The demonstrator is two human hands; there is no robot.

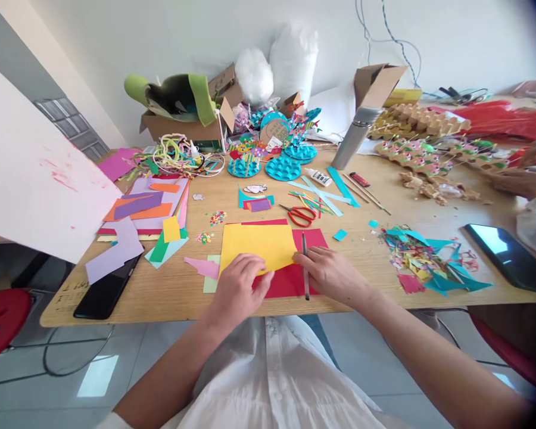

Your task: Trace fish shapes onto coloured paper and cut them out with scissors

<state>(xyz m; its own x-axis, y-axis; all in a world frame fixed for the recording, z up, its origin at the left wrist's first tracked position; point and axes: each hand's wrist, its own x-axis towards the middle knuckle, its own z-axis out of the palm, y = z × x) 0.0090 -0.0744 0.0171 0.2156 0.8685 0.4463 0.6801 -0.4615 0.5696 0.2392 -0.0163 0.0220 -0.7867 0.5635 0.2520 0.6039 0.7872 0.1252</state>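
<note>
My left hand (241, 283) is curled over the lower left part of a yellow paper sheet (256, 241), with the fingers on top and the thumb by the front edge. At the sheet's right corner, the fingertips of my right hand (328, 271) are closed on it. A slim dark pen-like stick (307, 289) runs beneath or between my right fingers; which of the two I cannot tell. Red paper (286, 283) lies under the yellow sheet. Just beyond are scissors with red handles (301, 216). Pink (201, 267) and pale green paper pieces (209, 285) rest at the left.
A black phone (107, 289) and stacked coloured paper (145, 223) are on the left. Paper scraps (429, 256) and another phone (509, 256) lie right. Behind stand a grey bottle (355, 140), white glue (318, 177) and blue egg-tray crafts (283, 168). Another person's hand (513, 182) is far right.
</note>
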